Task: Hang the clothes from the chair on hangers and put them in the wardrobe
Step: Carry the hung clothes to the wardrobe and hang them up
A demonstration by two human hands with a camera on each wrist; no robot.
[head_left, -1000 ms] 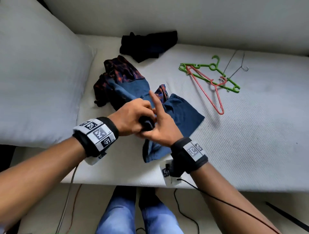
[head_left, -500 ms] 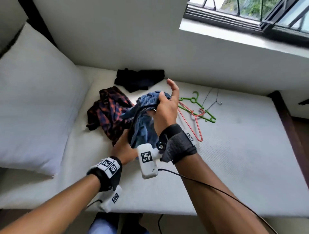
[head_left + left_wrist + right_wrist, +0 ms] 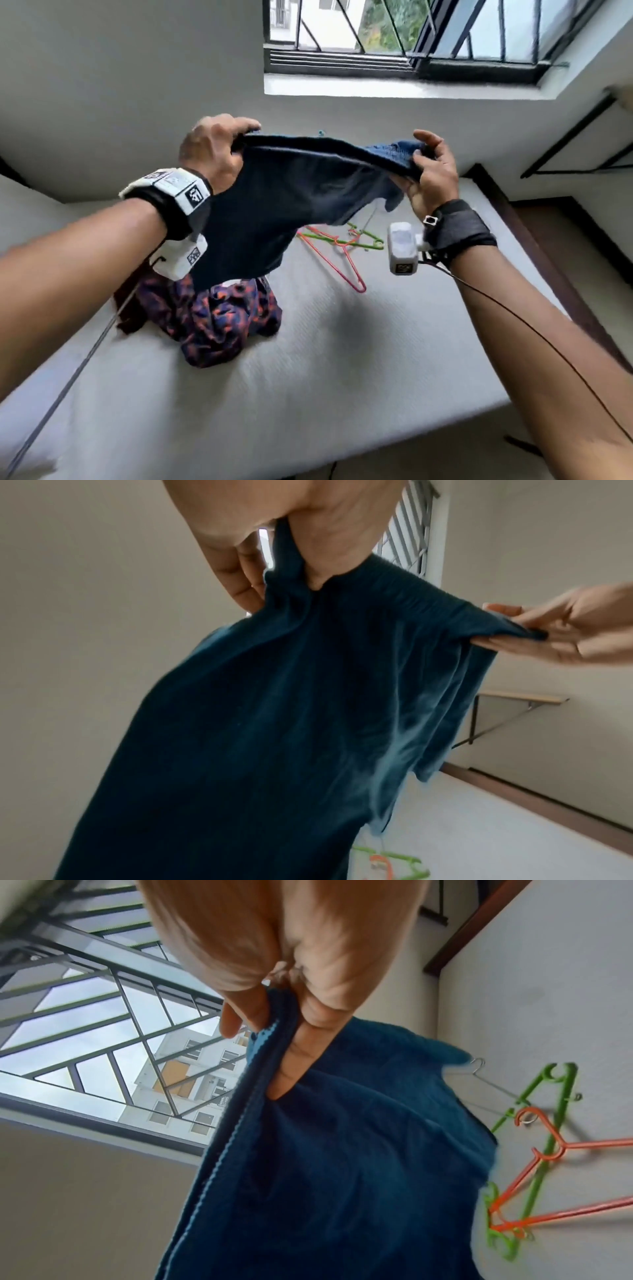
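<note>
A dark blue garment [image 3: 294,192] hangs stretched in the air above the white mattress [image 3: 342,377]. My left hand [image 3: 219,147] grips one end of its ribbed waistband [image 3: 404,599]. At the other end my right hand [image 3: 428,164] pinches the band between thumb and fingers [image 3: 298,1047]. Below the cloth lies a crumpled blue-and-orange patterned garment [image 3: 212,318]. A red hanger [image 3: 339,260], a green hanger [image 3: 363,240] and a thin wire hanger [image 3: 493,1091] lie together on the mattress beyond it, under my right hand.
A barred window [image 3: 411,34] is set in the wall ahead above a white sill. A dark wooden bed edge [image 3: 534,246] runs along the right side. A wall shelf on brackets [image 3: 582,137] stands at the far right. Cables trail from both wrists.
Both hands have lifted the blue garment off the mattress and pulled apart, spreading its waistband between them. The view has tilted up toward the window.
</note>
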